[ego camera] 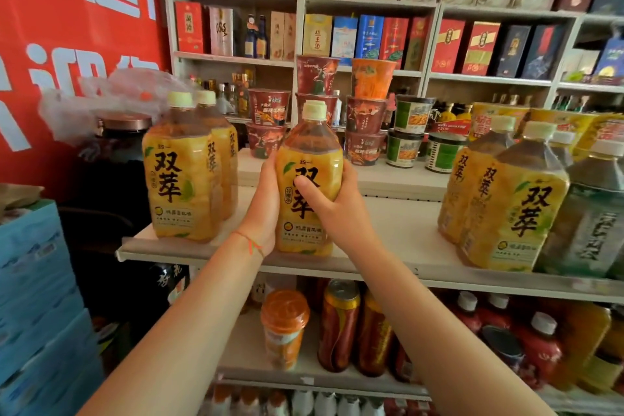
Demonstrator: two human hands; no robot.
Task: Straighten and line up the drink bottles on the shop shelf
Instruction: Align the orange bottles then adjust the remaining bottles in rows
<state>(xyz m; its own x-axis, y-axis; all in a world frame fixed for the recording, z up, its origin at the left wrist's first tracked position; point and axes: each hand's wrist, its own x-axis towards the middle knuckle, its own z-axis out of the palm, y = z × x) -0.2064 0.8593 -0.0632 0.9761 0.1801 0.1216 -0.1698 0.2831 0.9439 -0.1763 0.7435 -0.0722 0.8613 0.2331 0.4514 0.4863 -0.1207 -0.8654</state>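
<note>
Yellow-labelled bottle (309,186) with black characters and pale cream cap, red banner (74,27) with white lettering, blue cartons (37,297), white shelf (388,257)

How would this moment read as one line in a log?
both hands grip middle bottle | left hand | right hand | bottle upright on shelf

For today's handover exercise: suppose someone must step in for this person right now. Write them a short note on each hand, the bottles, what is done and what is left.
Left hand: holds the left side of the middle bottle.
Right hand: grips its right side, thumb across the label.
The bottle stands upright near the front edge of the shelf, alone in a gap.
Left group: yellow bottles standing in a file, labels forward.
Right group: yellow bottles packed closely, beside a green bottle.
Done: both groups upright.
Left: probably slide the held bottle into line with one group.
</note>
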